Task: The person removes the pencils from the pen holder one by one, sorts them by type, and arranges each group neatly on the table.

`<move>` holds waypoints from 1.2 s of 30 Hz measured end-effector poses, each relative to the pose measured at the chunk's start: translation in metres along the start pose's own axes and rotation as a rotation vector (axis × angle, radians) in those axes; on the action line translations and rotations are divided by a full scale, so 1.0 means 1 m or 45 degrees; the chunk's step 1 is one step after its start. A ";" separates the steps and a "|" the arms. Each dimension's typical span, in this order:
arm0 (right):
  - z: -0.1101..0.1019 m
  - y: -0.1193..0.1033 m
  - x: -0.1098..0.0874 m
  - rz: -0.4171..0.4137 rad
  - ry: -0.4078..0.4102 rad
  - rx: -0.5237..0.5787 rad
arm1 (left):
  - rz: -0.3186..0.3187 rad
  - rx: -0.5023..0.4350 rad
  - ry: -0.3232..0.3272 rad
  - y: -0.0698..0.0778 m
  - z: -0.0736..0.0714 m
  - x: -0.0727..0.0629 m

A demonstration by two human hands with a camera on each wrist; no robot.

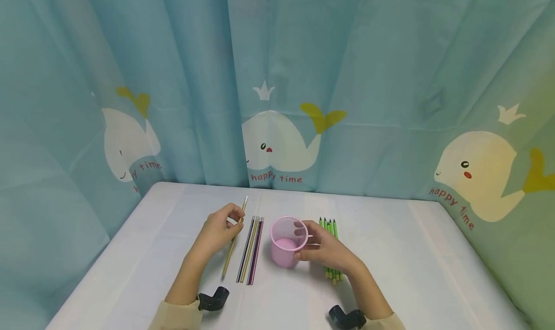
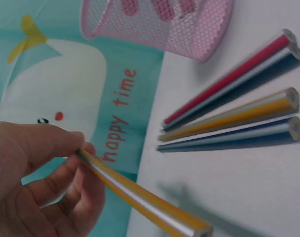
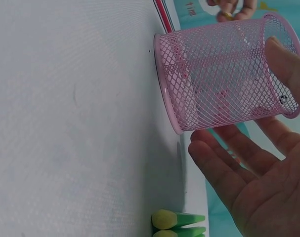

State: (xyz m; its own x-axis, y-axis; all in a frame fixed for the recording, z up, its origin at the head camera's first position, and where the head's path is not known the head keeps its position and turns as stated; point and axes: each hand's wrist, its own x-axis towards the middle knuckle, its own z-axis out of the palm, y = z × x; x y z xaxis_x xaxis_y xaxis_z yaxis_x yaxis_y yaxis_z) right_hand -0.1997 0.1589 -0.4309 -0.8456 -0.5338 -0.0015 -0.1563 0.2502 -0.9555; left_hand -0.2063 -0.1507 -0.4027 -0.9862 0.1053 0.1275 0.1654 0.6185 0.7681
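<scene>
A yellow pencil with a silver stripe (image 1: 229, 258) is pinched between the thumb and fingertips of my left hand (image 1: 217, 231); in the left wrist view the pencil (image 2: 140, 195) slants toward the camera. Just right of it, several striped pencils (image 1: 250, 253) lie side by side on the white table, one red, one yellow and others blue (image 2: 234, 138). A pink mesh pen cup (image 1: 284, 258) stands upright with nothing in it. My right hand (image 1: 327, 248) holds the cup from its right side, with the thumb (image 3: 288, 69) at the rim and fingers along the mesh.
Several green pencils (image 1: 333, 228) with yellowish ends lie right of the cup, partly behind the right hand and wrist. The white table (image 1: 403, 253) ends at a blue-green curtain (image 1: 381, 79) printed with whales. Black wrist cameras (image 1: 214, 299) sit on both wrists.
</scene>
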 end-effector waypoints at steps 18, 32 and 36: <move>0.001 -0.003 0.001 0.004 -0.008 0.001 | -0.175 -0.002 -0.129 -0.013 0.011 0.000; 0.002 -0.001 0.003 -0.028 -0.009 -0.005 | -0.230 0.056 -0.179 -0.015 0.016 0.000; 0.003 -0.001 0.003 -0.027 -0.006 0.001 | -0.221 0.047 -0.175 -0.016 0.016 -0.001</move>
State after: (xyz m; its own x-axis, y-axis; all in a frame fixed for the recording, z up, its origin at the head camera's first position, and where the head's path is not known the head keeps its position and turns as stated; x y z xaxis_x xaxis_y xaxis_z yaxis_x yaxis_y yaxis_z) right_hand -0.2005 0.1550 -0.4307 -0.8398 -0.5427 0.0176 -0.1740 0.2383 -0.9555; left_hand -0.2081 -0.1483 -0.4257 -0.9908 0.0979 -0.0933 -0.0047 0.6644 0.7473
